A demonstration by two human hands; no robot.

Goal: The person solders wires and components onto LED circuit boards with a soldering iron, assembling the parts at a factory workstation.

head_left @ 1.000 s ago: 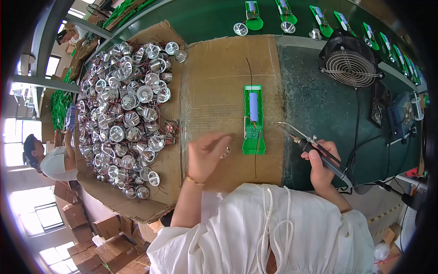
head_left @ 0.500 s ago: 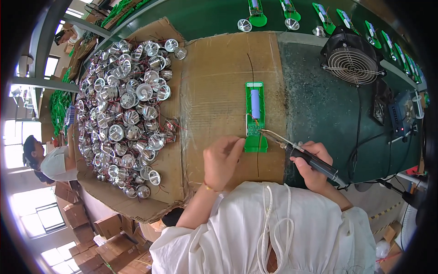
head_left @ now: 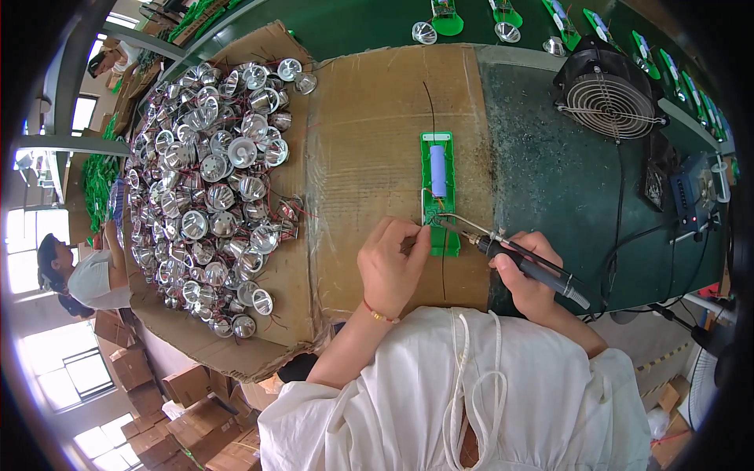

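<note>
In front of me a green plastic housing (head_left: pixel 450 245) lies lengthwise on cardboard. It carries a lilac cylindrical battery (head_left: pixel 437 171) and, nearer me, a small green circuit board (head_left: pixel 432 213) with thin wires. My right hand (head_left: pixel 528 267) is wrapped round a black-handled soldering iron (head_left: pixel 542 275), which has a thin metal guide tube alongside it. Its tip points left and reaches the circuit board. At the left edge of that board, my left hand (head_left: pixel 390 263) has thumb and forefinger pinched together. Whatever lies between those fingertips is too small to make out.
A cardboard tray (head_left: pixel 236 363) at left holds a heap of shiny reflector cups (head_left: pixel 224 196) with thin wires. A black fan (head_left: pixel 609 102) and a blue control box (head_left: pixel 693 196) stand at right. More green housings (head_left: pixel 601 27) line the far side. Another person (head_left: pixel 98 271) is at far left.
My left hand has moved right and slightly up to the board's edge, its fingertips closing together. The soldering iron's tip has shifted left, further over the circuit board.
</note>
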